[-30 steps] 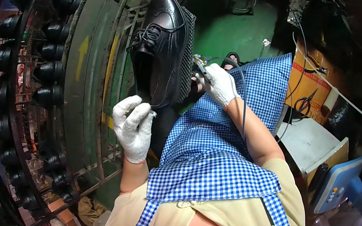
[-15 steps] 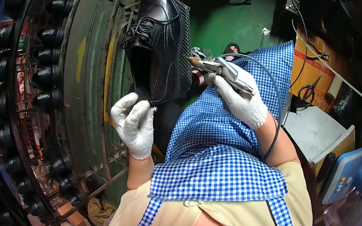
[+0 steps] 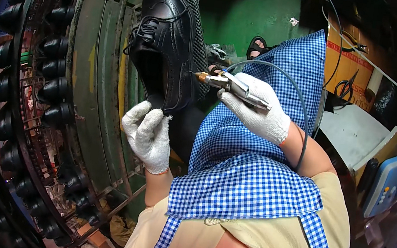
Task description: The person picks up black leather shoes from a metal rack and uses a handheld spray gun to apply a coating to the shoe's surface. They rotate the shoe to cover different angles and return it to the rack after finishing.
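Note:
A black leather lace-up shoe (image 3: 181, 56) is held out in front of me, toe pointing away and its opening facing up. My left hand (image 3: 148, 137), in a white knit glove, pinches the shoe's heel edge between thumb and fingers. In my gloved right hand (image 3: 263, 110) is a small metal spray gun (image 3: 236, 86) with a brass nozzle, gripped around its body. That nozzle points left at the shoe's right side, close to the leather; whether it touches I cannot tell. A thin grey hose (image 3: 299, 89) loops from the gun over my right forearm.
On the left stands a metal rack (image 3: 63, 106) carrying rows of black shoes (image 3: 3, 121). To the right are a cardboard box (image 3: 344, 68) with black scissors (image 3: 346, 88), a white board (image 3: 352, 134) and a blue device with buttons (image 3: 388, 184). A blue checked apron (image 3: 245, 185) covers my lap.
The spray gun in my right hand has moved left and slightly nearer me, bringing its nozzle closer to the shoe. The shoe has tilted slightly, with my left hand still on its heel.

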`<state>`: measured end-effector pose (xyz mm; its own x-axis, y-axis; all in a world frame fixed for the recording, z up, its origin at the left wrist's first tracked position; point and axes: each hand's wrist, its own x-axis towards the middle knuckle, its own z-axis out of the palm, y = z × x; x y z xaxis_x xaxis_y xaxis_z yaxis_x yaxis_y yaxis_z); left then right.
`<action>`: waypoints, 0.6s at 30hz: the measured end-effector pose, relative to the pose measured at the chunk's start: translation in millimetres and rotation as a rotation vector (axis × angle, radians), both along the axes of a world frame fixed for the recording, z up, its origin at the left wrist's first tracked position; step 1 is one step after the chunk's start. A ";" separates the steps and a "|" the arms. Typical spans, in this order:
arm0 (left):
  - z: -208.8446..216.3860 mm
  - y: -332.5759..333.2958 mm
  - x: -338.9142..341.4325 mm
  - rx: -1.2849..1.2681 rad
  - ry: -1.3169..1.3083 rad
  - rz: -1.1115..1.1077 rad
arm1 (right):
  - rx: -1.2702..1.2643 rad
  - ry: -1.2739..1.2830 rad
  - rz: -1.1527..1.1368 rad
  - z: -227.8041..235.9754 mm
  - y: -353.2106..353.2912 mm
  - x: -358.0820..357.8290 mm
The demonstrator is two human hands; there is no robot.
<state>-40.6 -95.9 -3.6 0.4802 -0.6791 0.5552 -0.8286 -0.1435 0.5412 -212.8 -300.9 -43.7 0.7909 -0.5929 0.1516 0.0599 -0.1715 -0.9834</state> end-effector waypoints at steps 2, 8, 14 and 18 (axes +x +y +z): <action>2.9 -1.2 1.1 0.009 -0.026 -0.023 | -0.068 -0.017 -0.014 -0.8 2.2 -0.1; 28.2 -6.7 13.0 0.107 -0.119 -0.153 | -0.041 0.004 0.002 4.3 5.2 -5.3; 78.2 -41.6 18.3 0.324 -0.237 -0.388 | -0.100 0.038 -0.007 6.6 6.8 -22.6; 99.9 -69.0 21.3 0.434 -0.406 -0.529 | -0.152 0.053 -0.020 10.8 8.5 -36.9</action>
<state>-19.4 -165.0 96.3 -0.1499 -0.9562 0.2514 -0.9661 0.1956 0.1682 -249.7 -292.4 -32.9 0.7888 -0.5817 0.1987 0.0035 -0.3190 -0.9478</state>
